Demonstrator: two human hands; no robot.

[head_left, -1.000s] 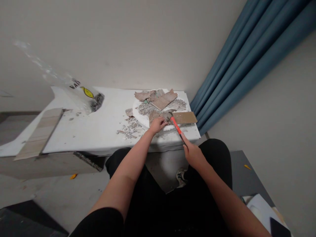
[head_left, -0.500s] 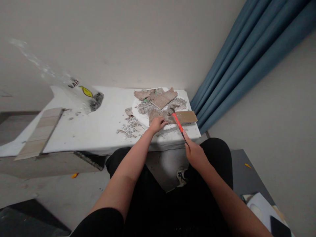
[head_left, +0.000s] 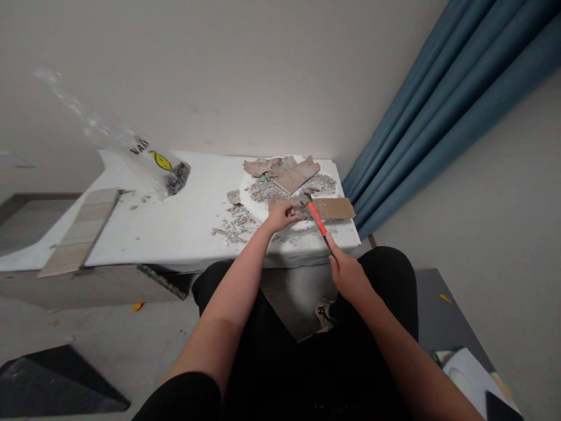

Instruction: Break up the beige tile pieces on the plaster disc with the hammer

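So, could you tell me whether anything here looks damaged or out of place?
Yes: broken tile pieces and crumbs litter the white table around the hammer, and a long tile overhangs its left edge.

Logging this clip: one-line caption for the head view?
Left hand steadies a tile fragment while right hand holds a red-handled hammer over it.

Low white desk (head_left: 184,225) in front of me, set against the wall. On its right end a round white disc (head_left: 252,202) heaped with broken tile pieces (head_left: 289,172) and grit; a tan rectangular tile (head_left: 335,208) lies at the disc's right edge. Loose chips (head_left: 234,225) scattered just left of the disc. Far left: clear plastic bag (head_left: 164,169), and a long pale tile (head_left: 81,231) overhanging the desk's front edge.
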